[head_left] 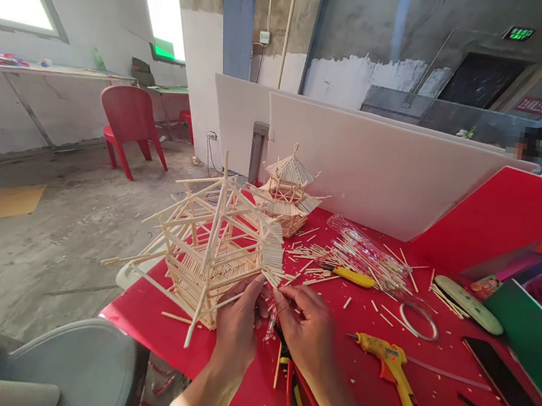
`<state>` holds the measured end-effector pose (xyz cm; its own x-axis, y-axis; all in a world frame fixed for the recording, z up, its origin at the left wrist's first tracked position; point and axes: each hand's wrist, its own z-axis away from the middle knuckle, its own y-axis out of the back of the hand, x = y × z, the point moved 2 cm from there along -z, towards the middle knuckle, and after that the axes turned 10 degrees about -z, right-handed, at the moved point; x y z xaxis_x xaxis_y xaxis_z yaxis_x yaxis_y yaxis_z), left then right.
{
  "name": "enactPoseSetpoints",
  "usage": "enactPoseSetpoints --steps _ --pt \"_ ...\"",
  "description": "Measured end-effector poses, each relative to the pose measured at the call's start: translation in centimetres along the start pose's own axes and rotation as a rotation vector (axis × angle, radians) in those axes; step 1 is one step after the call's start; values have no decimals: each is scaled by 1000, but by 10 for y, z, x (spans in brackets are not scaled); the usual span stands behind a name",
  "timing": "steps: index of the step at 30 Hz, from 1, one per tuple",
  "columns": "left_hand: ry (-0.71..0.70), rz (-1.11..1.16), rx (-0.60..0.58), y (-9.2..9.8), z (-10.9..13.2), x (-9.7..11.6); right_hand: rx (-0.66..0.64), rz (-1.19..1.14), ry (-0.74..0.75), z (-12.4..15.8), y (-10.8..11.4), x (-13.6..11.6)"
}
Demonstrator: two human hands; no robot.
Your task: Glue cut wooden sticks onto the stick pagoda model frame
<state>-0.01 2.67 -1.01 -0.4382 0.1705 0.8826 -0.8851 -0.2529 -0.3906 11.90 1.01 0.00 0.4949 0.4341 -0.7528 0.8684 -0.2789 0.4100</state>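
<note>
At the left end of the red worktop [145, 306], our open stick frame [221, 271] stands near the edge, with some long rods jutting out past it; a brushing sleeve or a knock from that side could snap one or shift the whole piece. Our left hand [240, 313] is at its near right corner, below the slatted eave [273, 250]. Pressing too hard there might pop a joint or skew the slats. A finished-looking pagoda [286, 208] stands behind, close enough to be bumped if we turn the frame. Our right hand [304, 322] meets the left, fingertips bent and almost together; we cannot tell whether either hand pinches a stick. The pliers [288, 393] lie beneath our right forearm and could snag it. Farther right, the yellow cutter [354, 277] lies among loose sticks, and the glue gun's [392, 362] nozzle points our way: if hot, it may burn a careless wrist.
</note>
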Motion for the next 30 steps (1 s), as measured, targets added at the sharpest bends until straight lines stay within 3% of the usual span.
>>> enactPoseSetpoints --steps 11,16,21,25,30 --pt "14 -36 28 1 -1 0 -16 2 -18 7 10 -1" --pt "5 -64 34 2 -1 -1 -9 327 -251 -2 46 34" --pt "2 -63 44 2 -2 -3 -206 511 -388 -22 69 76" --pt "6 -43 41 -1 -2 0 -391 592 -436 -26 62 89" --pt "33 -30 35 -2 0 5 -501 639 -462 -24 52 89"
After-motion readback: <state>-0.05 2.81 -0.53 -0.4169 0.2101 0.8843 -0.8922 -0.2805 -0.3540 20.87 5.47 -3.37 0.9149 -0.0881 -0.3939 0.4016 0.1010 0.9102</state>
